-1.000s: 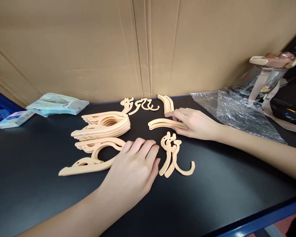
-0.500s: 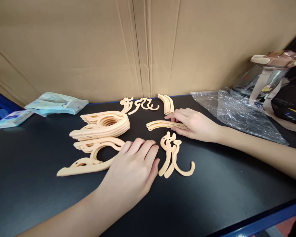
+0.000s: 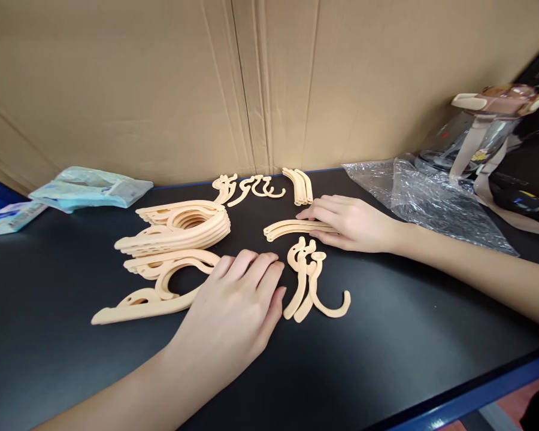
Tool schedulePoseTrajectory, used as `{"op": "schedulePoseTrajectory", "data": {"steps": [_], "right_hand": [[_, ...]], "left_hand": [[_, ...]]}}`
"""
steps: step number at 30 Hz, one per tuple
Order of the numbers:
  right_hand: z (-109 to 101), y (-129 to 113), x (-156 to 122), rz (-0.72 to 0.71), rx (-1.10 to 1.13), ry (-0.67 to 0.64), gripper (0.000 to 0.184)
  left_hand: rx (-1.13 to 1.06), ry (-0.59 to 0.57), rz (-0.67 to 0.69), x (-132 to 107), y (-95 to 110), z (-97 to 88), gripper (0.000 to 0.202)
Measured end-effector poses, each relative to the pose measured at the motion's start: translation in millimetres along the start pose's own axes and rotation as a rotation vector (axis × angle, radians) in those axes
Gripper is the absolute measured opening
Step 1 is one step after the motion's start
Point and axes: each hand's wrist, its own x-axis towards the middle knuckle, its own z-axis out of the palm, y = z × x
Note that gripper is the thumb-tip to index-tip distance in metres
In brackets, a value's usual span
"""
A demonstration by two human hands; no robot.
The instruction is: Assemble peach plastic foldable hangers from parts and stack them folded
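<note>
Cardboard wall [image 3: 153, 90] across 12 o'clock. Black table [image 3: 368, 353] below it, blue edge [image 3: 480, 392] at 4 o'clock. Plastic film [image 3: 408, 194], 2 o'clock; bottle [image 3: 494, 129] beside it. Left hand [image 3: 236, 299], 7 o'clock, palm down over folded hanger [image 3: 148, 309] at 8; grip hidden, cannot tell. Right hand [image 3: 348, 224], 3 o'clock, clamped on curved strips [image 3: 290, 226] near centre. Loose hooks [image 3: 300, 292], 5 o'clock.

Head-worn camera looks forward and down over the tabletop [image 3: 386, 335]
</note>
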Motion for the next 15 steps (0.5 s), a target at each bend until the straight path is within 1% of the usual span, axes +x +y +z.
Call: {"op": "schedulePoseTrajectory", "data": {"steps": [5, 8, 12, 15], "right_hand": [[-6, -2, 1, -0.013, -0.09, 0.031, 0.035], [-16, -10, 3, -0.081, -0.135, 0.048, 0.03], [-30, -28, 4, -0.21, -0.275, -0.015, 0.03], [-37, -41, 3, -0.225, -0.209, -0.079, 0.026]], "left_hand": [[0.008, -0.008, -0.002, 0, 1, 0.7, 0.028], [0.051, 0.0, 0.028, 0, 2, 0.1, 0.031], [0.067, 0.046, 0.141, 0, 2, -1.3, 0.036], [-0.016, 0.029, 0.206, 1, 1, -1.7, 0.039]]}}
